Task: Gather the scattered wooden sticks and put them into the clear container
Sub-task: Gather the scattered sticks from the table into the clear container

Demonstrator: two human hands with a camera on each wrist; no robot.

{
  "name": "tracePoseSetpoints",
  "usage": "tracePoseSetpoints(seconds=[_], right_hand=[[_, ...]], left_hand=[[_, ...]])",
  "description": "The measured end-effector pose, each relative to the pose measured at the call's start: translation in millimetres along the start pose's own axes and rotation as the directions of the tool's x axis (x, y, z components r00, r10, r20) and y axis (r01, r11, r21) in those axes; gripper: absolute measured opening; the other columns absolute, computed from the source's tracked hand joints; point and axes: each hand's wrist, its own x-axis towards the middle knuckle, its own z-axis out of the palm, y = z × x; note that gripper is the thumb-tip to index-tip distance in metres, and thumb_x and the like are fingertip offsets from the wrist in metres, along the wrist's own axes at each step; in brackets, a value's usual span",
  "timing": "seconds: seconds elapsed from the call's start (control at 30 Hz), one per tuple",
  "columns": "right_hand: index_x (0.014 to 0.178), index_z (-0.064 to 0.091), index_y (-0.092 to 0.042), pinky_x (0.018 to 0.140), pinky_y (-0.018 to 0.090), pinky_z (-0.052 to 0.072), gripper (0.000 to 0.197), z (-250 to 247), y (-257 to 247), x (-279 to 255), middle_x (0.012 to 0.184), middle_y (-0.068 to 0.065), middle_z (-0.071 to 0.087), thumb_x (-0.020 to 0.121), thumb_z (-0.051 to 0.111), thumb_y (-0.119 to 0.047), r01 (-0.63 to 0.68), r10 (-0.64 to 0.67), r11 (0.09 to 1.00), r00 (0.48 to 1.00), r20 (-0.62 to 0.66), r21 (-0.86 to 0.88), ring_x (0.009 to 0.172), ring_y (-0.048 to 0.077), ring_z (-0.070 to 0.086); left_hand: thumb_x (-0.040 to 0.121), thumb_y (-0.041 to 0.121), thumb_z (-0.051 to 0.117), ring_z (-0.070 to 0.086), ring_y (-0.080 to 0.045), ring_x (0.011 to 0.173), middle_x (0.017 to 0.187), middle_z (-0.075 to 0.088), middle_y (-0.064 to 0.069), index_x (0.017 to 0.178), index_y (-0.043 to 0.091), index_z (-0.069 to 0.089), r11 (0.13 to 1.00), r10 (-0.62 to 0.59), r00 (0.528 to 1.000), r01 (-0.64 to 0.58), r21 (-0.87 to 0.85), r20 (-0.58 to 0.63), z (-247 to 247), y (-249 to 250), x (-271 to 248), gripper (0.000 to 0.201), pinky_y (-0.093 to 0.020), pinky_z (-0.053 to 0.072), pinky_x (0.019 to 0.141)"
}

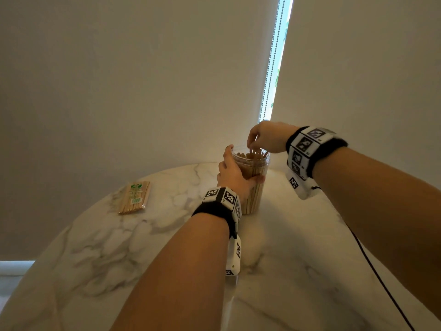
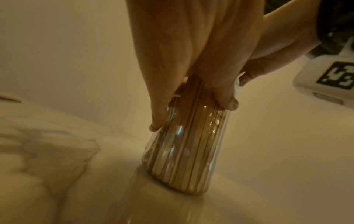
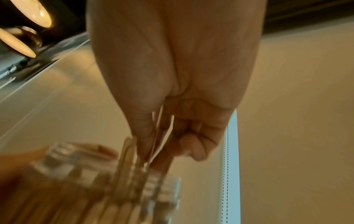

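Observation:
A clear container point(image 1: 255, 185) point(image 2: 184, 151) point(image 3: 107, 181) stands upright on the marble table point(image 1: 95, 247), packed with upright wooden sticks point(image 1: 251, 156). My left hand point(image 1: 232, 173) point(image 2: 193, 84) grips its side, fingers wrapped round the wall. Above the open mouth, my right hand point(image 1: 259, 138) point(image 3: 168, 136) pinches a few wooden sticks point(image 3: 162, 136) whose lower ends reach down into the container.
A sealed packet of wooden sticks point(image 1: 134, 198) lies on the table at the left. A black cable point(image 1: 381, 271) runs along the right side of the table. Behind are roller blinds with a bead chain point(image 1: 272, 63) in the gap between them.

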Motion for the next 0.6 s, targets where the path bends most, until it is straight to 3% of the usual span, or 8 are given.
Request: tracePoseSetpoints(seconds=[0.07,0.13,0.2,0.27,0.33,0.43,0.5,0.6], right_hand=[[0.122,0.066,-0.013,0.09,0.03,0.046,0.03,8.5,-8.5,5.5,0.122,0.001,0.066,0.1,0.053,-0.029,-0.023,0.031,0.997,0.994,0.106,-0.079,0.109,0.018,0.06],[0.127,0.06,-0.011,0.093,0.032,0.046,0.043,6.6,-12.5,5.4,0.122,0.001,0.062,0.1,0.052,-0.043,-0.03,0.034,0.998,0.996,0.088,-0.05,0.111,0.02,0.059],[0.116,0.064,-0.016,0.077,0.027,0.046,0.033,-1.8,-8.1,2.4,0.108,-0.004,0.064,0.096,0.061,-0.042,-0.047,0.051,0.992,0.998,-0.031,0.114,0.091,0.014,0.063],[0.101,0.071,-0.018,0.066,0.022,0.05,0.013,-4.7,-1.5,-1.9,0.098,-0.004,0.072,0.091,0.071,-0.026,-0.051,0.065,0.977,0.996,-0.061,0.207,0.077,0.009,0.067],[0.095,0.077,-0.019,0.071,0.021,0.054,0.007,-1.3,0.1,-5.1,0.091,-0.003,0.076,0.09,0.073,-0.022,-0.046,0.048,0.981,0.999,-0.003,0.188,0.079,0.008,0.07],[0.096,0.076,-0.021,0.08,0.026,0.057,0.019,-10.7,1.7,-11.3,0.087,-0.007,0.076,0.093,0.068,-0.038,-0.048,0.051,0.959,0.999,-0.005,0.279,0.08,0.009,0.072],[0.098,0.076,-0.029,0.077,0.028,0.052,0.02,-22.3,2.8,-15.9,0.09,-0.011,0.072,0.088,0.071,-0.046,-0.064,0.056,0.983,0.997,0.05,0.174,0.082,0.007,0.069],[0.098,0.079,-0.024,0.068,0.022,0.05,0.01,-19.0,-1.0,-14.0,0.087,-0.01,0.072,0.088,0.075,-0.021,-0.072,0.082,0.993,0.991,0.106,-0.095,0.078,0.005,0.068]], left_hand=[[0.072,0.035,0.086,0.039,-0.036,0.136,0.149,0.032,-0.01,0.152,0.038,0.001,1.0,0.001,1.0,-0.001,-0.001,0.004,-0.2,-0.4,0.3,0.117,-0.056,0.039,0.11],[0.072,0.035,0.086,0.038,-0.036,0.137,0.15,0.031,-0.01,0.153,0.038,0.0,1.0,0.003,1.0,-0.003,0.0,0.002,0.4,-1.2,0.1,0.118,-0.057,0.038,0.11],[0.072,0.036,0.086,0.037,-0.035,0.137,0.15,0.031,-0.01,0.152,0.038,0.001,1.0,0.009,1.0,-0.009,0.0,-0.005,0.9,-2.2,0.8,0.117,-0.056,0.037,0.11],[0.072,0.037,0.086,0.039,-0.035,0.136,0.149,0.033,-0.01,0.152,0.038,0.002,1.0,0.012,1.0,-0.012,0.007,-0.003,1.1,-2.2,1.2,0.116,-0.055,0.038,0.11],[0.072,0.037,0.086,0.04,-0.036,0.135,0.148,0.034,-0.01,0.151,0.039,0.002,1.0,0.009,1.0,-0.009,0.015,0.0,0.7,-1.9,1.7,0.115,-0.055,0.039,0.109],[0.072,0.038,0.085,0.04,-0.036,0.135,0.148,0.033,-0.011,0.151,0.038,0.002,1.0,0.011,1.0,-0.011,0.006,-0.003,1.2,-2.2,0.7,0.115,-0.055,0.038,0.11],[0.071,0.038,0.086,0.04,-0.036,0.135,0.147,0.034,-0.011,0.151,0.038,0.003,1.0,0.022,1.0,-0.022,0.003,-0.007,0.6,-2.8,-0.2,0.115,-0.054,0.037,0.111],[0.071,0.038,0.086,0.041,-0.035,0.134,0.146,0.034,-0.011,0.152,0.038,0.002,1.0,0.019,1.0,-0.019,0.004,-0.005,0.4,-3.4,0.0,0.117,-0.054,0.037,0.111]])
